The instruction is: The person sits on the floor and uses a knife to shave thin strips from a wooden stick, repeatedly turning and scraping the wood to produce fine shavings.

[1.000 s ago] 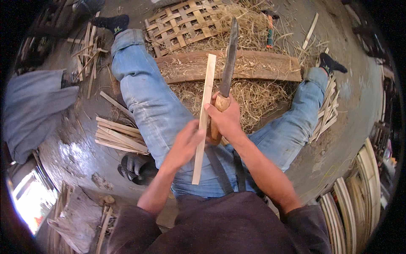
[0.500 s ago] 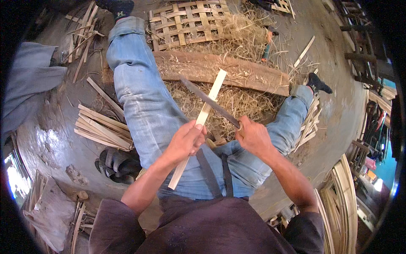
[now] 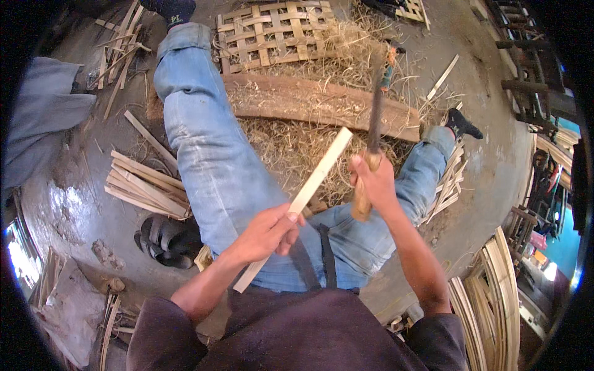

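My left hand is closed around a flat, pale bamboo strip, which slants from my lap up to the right over the shavings. My right hand grips the light wooden handle of a long dark knife. The blade points away from me, slightly blurred, and stands apart from the strip. Beyond both hands a thick wooden plank lies across between my legs, sprinkled with shavings. Curly shavings are heaped on its near side.
A woven strip lattice lies past the plank, beside more shavings and a tool with an orange and green handle. Bundled strips rest left of my leg, near dark sandals. Long strips stand at the lower right.
The knife has come off the strip and swung upright, its tip now pointing away from me. The strip's far end has shifted right and nearer, and my left hand has moved slightly nearer.
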The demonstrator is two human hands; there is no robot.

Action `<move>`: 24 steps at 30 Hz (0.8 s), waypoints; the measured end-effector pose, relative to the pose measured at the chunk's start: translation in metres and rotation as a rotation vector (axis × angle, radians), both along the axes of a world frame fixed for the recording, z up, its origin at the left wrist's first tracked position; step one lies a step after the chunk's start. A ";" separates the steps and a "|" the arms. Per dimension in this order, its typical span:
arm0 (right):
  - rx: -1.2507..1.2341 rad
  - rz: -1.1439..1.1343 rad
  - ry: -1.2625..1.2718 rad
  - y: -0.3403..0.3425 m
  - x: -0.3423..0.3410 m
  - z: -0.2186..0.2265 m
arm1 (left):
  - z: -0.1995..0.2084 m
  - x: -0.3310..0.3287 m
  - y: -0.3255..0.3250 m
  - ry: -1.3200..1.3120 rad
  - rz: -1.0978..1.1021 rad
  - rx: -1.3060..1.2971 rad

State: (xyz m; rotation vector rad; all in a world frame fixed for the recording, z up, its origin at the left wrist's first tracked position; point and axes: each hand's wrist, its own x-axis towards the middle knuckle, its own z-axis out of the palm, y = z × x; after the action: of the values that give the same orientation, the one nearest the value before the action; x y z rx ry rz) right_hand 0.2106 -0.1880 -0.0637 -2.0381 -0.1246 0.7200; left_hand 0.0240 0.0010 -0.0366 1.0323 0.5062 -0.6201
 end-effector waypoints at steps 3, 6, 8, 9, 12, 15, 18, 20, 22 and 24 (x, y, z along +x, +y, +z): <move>0.210 -0.268 0.220 0.029 -0.017 0.001 | -0.003 -0.001 -0.008 -0.081 -0.014 -0.013; 0.277 -0.201 0.171 0.047 -0.029 -0.001 | -0.006 0.012 -0.008 -0.023 0.064 -0.158; 0.062 0.000 0.084 0.040 -0.028 0.003 | -0.011 0.015 -0.010 0.037 0.141 -0.193; -0.045 0.100 0.039 0.038 -0.028 0.007 | -0.015 0.012 -0.012 0.048 0.183 -0.152; -0.324 0.617 -0.334 0.014 -0.044 0.042 | -0.008 0.013 -0.014 0.042 0.207 0.001; -0.469 0.789 -0.472 -0.012 -0.027 0.041 | -0.007 0.014 -0.018 -0.026 0.166 0.133; -0.535 0.757 -0.438 -0.016 -0.028 0.039 | -0.015 0.022 -0.020 -0.076 0.140 0.198; -0.558 0.734 -0.437 -0.019 -0.028 0.033 | -0.015 0.023 -0.018 -0.086 0.127 0.218; -0.570 0.723 -0.500 -0.034 -0.008 0.026 | -0.006 0.020 -0.017 -0.095 0.123 0.223; -0.600 0.516 -0.470 -0.043 0.020 0.026 | 0.001 0.015 -0.015 -0.076 0.072 0.216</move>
State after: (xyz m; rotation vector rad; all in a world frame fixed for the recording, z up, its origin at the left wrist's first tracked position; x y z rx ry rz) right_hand 0.2303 -0.2310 -0.0380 -2.7710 -0.8129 0.6109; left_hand 0.0392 -0.0139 -0.0355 1.2311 0.5495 -0.4669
